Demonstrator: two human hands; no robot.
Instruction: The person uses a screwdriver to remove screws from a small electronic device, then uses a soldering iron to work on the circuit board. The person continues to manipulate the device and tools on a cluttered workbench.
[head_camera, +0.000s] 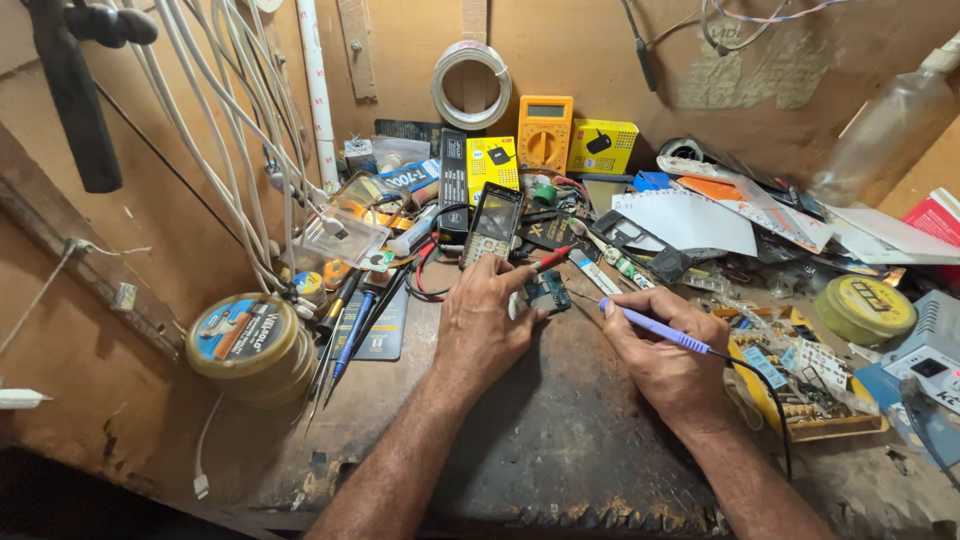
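Head view: left hand (480, 325) pins a small blue-green circuit board (546, 292) flat to the dark worn bench (560, 440), fingers closed over its near edge. Right hand (668, 372) pinches a slim purple-handled soldering iron (655, 327) like a pen, tip just beside the board. Risk, as I judge it: the black cord (752, 380) trailing behind that grip could snag the yellow parts tray (800, 400) and jerk the tip onto the pinning fingertips (520, 275), right next to it.

The dark, worn wooden bench (560, 440) carries many things – a small blue circuit board (545, 293), a round yellow tin (250, 345), a black keypad phone (492, 224) and an orange multimeter (545, 132).
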